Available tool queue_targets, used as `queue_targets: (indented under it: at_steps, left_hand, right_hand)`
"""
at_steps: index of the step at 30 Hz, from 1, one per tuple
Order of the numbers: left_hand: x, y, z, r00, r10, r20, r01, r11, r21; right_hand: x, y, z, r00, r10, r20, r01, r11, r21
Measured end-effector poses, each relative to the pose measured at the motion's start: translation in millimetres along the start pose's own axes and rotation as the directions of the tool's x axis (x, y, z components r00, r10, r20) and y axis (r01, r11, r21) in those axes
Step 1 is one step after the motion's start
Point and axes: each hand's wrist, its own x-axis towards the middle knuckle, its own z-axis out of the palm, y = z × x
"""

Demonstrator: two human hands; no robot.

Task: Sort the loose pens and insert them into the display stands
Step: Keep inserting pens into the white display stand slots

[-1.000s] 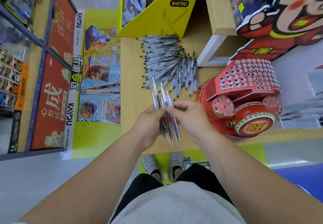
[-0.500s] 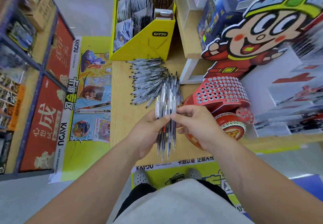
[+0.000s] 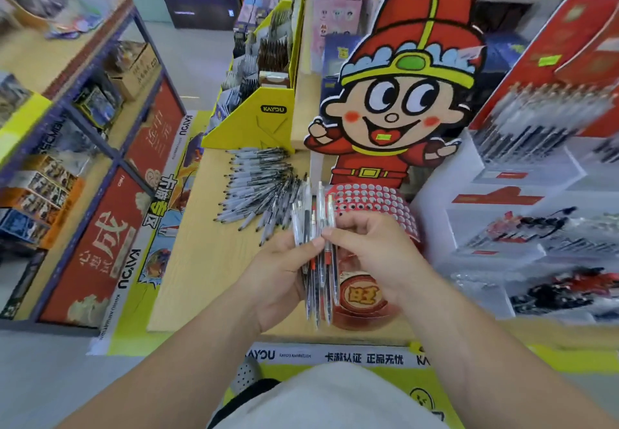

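Observation:
My left hand (image 3: 278, 278) grips a bundle of several clear pens (image 3: 315, 227), held upright above the wooden table (image 3: 201, 261). My right hand (image 3: 375, 254) pinches pens in the same bundle from the right side. Behind the bundle stands the red display stand (image 3: 371, 201) with rows of round holes, topped by a cartoon figure cutout (image 3: 402, 93); my right hand partly hides its front. A pile of loose pens (image 3: 258, 184) lies on the table beyond my hands.
A yellow cardboard bin (image 3: 264, 117) with card packs stands at the back of the table. White tiered racks with pens (image 3: 536, 147) fill the right. Shelving with boxes (image 3: 67, 127) lines the left. The table's near edge is just below my hands.
The camera has tilted up, showing more of the shelves and the cartoon cutout. Both hands still hold the pen bundle, which is now in front of the red stand.

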Motion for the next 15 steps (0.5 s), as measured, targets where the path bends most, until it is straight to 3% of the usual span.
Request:
queue_targets:
  at_steps: [9, 15]
  left_hand:
    - [10.7, -35.1, 88.6, 0.993, 0.004, -0.117, -0.017, 0.994, -0.11]
    - [13.1, -33.8, 117.6, 0.985, 0.022, -0.171, -0.033, 0.998, -0.06]
  right_hand:
    - [-29.2, 1.2, -85.4, 0.999, 0.012, 0.048, -0.019, 0.989, 0.148]
    - [-40.6, -7.1, -123.9, 0.998, 0.014, 0.062, -0.028, 0.975, 0.221]
